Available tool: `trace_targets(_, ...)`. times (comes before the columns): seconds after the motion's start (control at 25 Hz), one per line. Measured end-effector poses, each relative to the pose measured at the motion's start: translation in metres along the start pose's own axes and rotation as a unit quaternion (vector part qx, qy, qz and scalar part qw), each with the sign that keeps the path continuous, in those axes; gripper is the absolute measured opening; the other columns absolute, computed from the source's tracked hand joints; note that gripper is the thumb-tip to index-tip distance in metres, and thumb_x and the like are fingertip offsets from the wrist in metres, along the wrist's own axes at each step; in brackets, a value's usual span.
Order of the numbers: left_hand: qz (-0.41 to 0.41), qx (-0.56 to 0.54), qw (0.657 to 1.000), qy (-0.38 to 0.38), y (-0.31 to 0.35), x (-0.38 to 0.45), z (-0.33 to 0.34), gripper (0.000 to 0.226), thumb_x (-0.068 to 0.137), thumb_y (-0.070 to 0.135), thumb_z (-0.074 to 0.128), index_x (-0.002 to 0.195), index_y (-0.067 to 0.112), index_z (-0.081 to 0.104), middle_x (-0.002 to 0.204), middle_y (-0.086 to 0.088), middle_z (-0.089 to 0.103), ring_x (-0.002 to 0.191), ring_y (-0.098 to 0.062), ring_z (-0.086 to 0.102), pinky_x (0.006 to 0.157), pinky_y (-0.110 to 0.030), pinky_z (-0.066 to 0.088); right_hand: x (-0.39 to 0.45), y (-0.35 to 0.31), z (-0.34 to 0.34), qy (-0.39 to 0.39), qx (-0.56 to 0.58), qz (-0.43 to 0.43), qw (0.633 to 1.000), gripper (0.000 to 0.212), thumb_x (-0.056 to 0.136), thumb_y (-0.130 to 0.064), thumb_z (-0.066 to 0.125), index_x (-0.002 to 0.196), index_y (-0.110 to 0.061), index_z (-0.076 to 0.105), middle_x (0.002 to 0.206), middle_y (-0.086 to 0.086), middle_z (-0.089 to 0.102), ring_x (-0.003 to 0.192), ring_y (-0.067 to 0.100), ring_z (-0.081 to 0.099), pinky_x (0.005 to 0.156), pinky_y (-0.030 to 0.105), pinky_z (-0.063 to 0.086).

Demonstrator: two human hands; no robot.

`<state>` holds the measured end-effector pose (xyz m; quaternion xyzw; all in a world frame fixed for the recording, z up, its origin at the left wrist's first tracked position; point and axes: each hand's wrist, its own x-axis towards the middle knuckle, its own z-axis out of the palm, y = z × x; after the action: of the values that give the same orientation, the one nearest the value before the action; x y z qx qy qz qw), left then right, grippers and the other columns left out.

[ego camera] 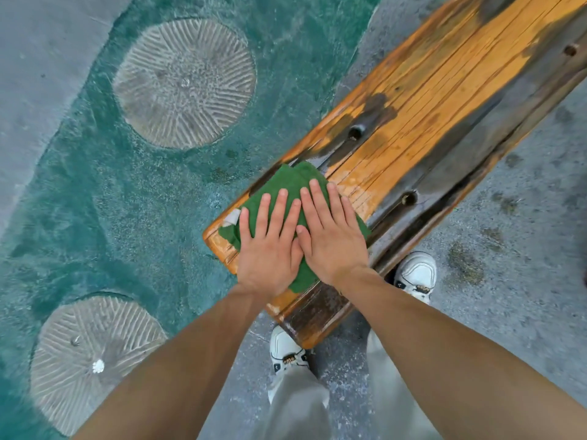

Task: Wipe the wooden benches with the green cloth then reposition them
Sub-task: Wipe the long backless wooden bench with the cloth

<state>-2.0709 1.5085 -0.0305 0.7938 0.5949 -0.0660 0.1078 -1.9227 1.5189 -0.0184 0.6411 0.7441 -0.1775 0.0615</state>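
A long wooden bench (438, 103), orange with dark worn patches and wet streaks, runs from the bottom centre up to the top right. The green cloth (286, 182) lies spread on its near end. My left hand (270, 246) and my right hand (330, 236) press flat on the cloth side by side, fingers extended and slightly apart, thumbs touching. Most of the cloth's middle is hidden under my palms. Only one bench is in view.
Grey concrete ground surrounds the bench. To the left is a teal painted floor (133, 198) with two round ribbed grey discs (184, 84) (92, 360). My white shoes (416, 274) (286, 350) stand either side of the bench's near end.
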Motion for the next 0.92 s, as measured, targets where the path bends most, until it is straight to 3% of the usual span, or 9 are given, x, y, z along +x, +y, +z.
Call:
trace_targets(0.16, -0.022, -0.001, 1.000, 0.008, -0.015, 0.046, -0.012, 0.062, 0.103, 0.045, 0.013, 0.160, 0.023, 0.008, 0.169, -0.004, 0.005, 0.155, -0.032, 0.004, 0.120, -0.063, 0.013, 0.050, 0.008, -0.015, 0.028, -0.008, -0.036, 0.999, 0.063, 0.104, -0.044, 0.010, 0.158, -0.017, -0.005, 0.167, 0.002, -0.011, 0.152, 0.025, -0.014, 0.124, 0.045, 0.000)
trace_targets(0.4, -0.022, 0.006, 1.000, -0.017, 0.037, 0.062, -0.017, 0.064, 0.101, 0.044, 0.009, 0.159, 0.017, 0.000, 0.169, -0.010, 0.002, 0.154, -0.039, -0.001, 0.116, -0.071, 0.009, 0.047, 0.058, -0.024, 0.036, -0.023, -0.054, 0.998, 0.062, 0.104, -0.042, 0.016, 0.159, -0.016, 0.004, 0.167, 0.002, -0.001, 0.154, 0.024, -0.006, 0.124, 0.044, 0.005)
trace_targets(0.56, 0.034, -0.004, 0.999, -0.042, 0.120, 0.090, -0.017, 0.066, 0.101, 0.046, 0.006, 0.159, 0.017, -0.004, 0.168, -0.010, -0.009, 0.153, -0.042, -0.010, 0.114, -0.074, 0.001, 0.024, 0.144, -0.033, 0.050, -0.031, -0.005, 0.998, 0.062, 0.102, -0.041, 0.017, 0.159, -0.017, 0.011, 0.167, 0.002, 0.005, 0.154, 0.024, -0.001, 0.124, 0.045, 0.010)
trace_targets(0.72, 0.095, -0.020, 0.995, -0.023, 0.187, 0.139, -0.021, 0.066, 0.102, 0.047, 0.009, 0.160, 0.018, 0.000, 0.169, -0.009, -0.007, 0.153, -0.042, -0.007, 0.114, -0.074, -0.001, 0.020, 0.223, -0.046, 0.065, -0.039, 0.050, 0.996, 0.061, 0.102, -0.038, 0.019, 0.158, -0.015, 0.013, 0.167, 0.003, 0.008, 0.154, 0.026, 0.003, 0.124, 0.045, 0.009)
trace_targets(0.92, 0.118, -0.017, 0.993, -0.019, 0.190, 0.149, -0.023, 0.062, 0.104, 0.047, 0.014, 0.160, 0.022, 0.005, 0.170, -0.006, -0.001, 0.154, -0.038, -0.002, 0.118, -0.068, -0.001, 0.024, 0.224, -0.047, 0.067, -0.010, 0.099, 0.993, 0.062, 0.102, -0.035, 0.018, 0.159, -0.012, 0.009, 0.167, 0.006, 0.004, 0.153, 0.029, -0.001, 0.124, 0.047, 0.007)
